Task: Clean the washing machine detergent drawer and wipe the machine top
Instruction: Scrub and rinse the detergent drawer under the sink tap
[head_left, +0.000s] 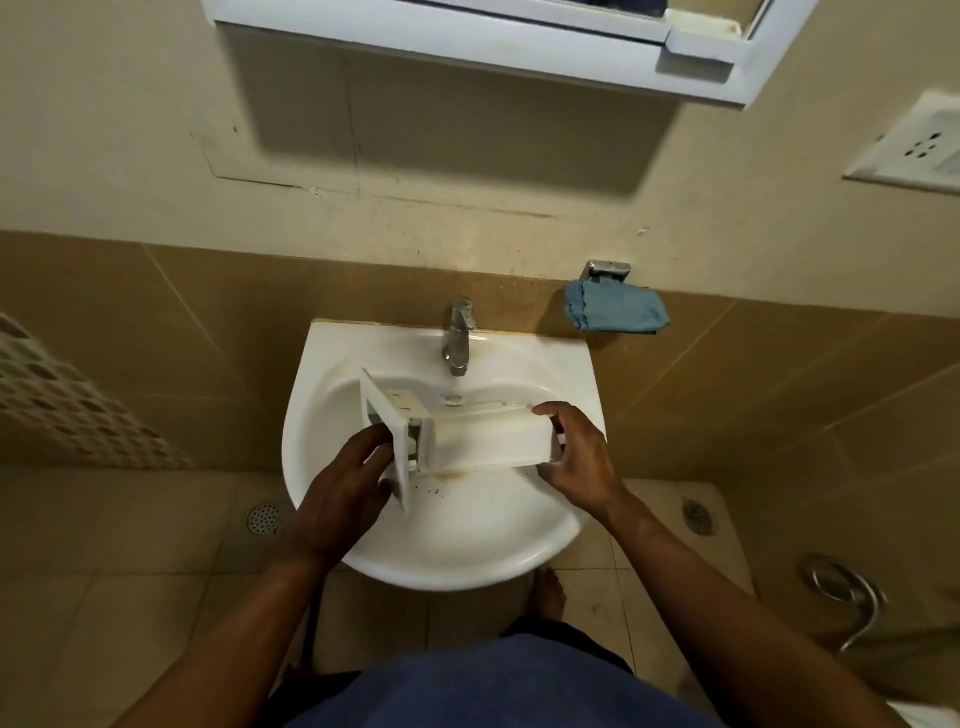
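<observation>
Head view: the white detergent drawer (467, 434) lies crosswise over the sink (457, 551), under the tap (457, 338). The left hand (345, 488) grips its front panel at the left; the right hand (576, 457) curls round its right end. A blue cloth (615, 312) hangs on the far tiled wall (156, 322), right of the tap.

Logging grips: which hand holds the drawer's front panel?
The left hand grips the detergent drawer by its wide front panel; the right hand holds the narrow rear end instead.
</observation>
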